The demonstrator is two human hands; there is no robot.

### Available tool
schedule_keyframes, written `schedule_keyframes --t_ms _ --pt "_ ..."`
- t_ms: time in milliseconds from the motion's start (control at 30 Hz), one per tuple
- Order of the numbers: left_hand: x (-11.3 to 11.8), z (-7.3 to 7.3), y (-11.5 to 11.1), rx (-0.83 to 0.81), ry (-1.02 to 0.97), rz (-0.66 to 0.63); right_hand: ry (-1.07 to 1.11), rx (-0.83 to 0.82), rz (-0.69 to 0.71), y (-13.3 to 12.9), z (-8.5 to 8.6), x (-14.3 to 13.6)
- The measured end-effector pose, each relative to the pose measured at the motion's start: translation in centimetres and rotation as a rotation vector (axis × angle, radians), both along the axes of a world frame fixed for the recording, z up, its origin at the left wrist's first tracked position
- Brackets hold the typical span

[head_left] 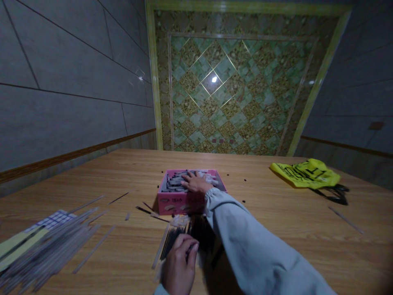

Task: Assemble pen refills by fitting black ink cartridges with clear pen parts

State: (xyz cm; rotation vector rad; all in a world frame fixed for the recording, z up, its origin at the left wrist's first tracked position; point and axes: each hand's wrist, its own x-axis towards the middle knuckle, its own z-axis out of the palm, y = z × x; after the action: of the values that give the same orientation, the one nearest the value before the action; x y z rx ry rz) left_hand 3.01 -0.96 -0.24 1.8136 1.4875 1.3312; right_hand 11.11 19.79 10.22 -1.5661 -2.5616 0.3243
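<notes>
A pink cardboard box (181,205) stands at the middle of the table, filled with grey and white pens (176,180). My right hand (196,183) reaches over its front wall and rests on the pens, fingers spread. Lower down, my left hand (179,262) is closed, thumb against the fingers; something small and dark shows there, too hidden to name. Just beyond that hand lies a row of thin black sticks (170,241), partly covered by it. A crumpled clear plastic piece (180,221) sits between the sticks and the box.
Many clear thin tubes (58,246) are heaped at the left, beside a checked sheet (61,219). A yellow bag (307,173) with black handles lies at the right, near a single tube (345,219). Small black bits are scattered around the box. A tiled wall rises behind.
</notes>
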Motion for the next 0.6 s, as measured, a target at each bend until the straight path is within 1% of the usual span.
schedule_keyframes --t_ms 133,200,267,333,400,433,500,600 --pt "-0.3 -0.5 0.2 -0.007 0.012 -0.024 0.036 -0.005 0.028 -0.1 0.3 0.0" --pt "-0.4 -0.7 0.3 -0.016 0.014 -0.019 0.070 0.044 -0.015 -0.4 0.3 0.3" --pt "-0.4 -0.6 0.2 -0.027 0.023 -0.007 0.113 0.106 -0.127 -0.7 0.0 0.9" --pt "-0.3 -0.3 0.2 -0.034 0.036 -0.010 0.153 0.135 -0.278 -0.7 -0.4 1.5" --pt "-0.1 -0.1 0.1 -0.033 0.042 -0.022 0.177 0.112 -0.386 -0.5 -0.9 1.7" --pt "0.0 0.0 0.1 -0.030 0.041 -0.023 0.185 0.090 -0.409 -0.3 -1.2 1.7" --pt "0.1 0.0 0.1 -0.030 0.046 -0.019 0.197 0.052 -0.403 0.2 -1.7 1.3" --pt "0.0 -0.3 0.1 -0.032 0.075 -0.006 0.214 0.040 -0.352 0.8 -2.0 0.4"
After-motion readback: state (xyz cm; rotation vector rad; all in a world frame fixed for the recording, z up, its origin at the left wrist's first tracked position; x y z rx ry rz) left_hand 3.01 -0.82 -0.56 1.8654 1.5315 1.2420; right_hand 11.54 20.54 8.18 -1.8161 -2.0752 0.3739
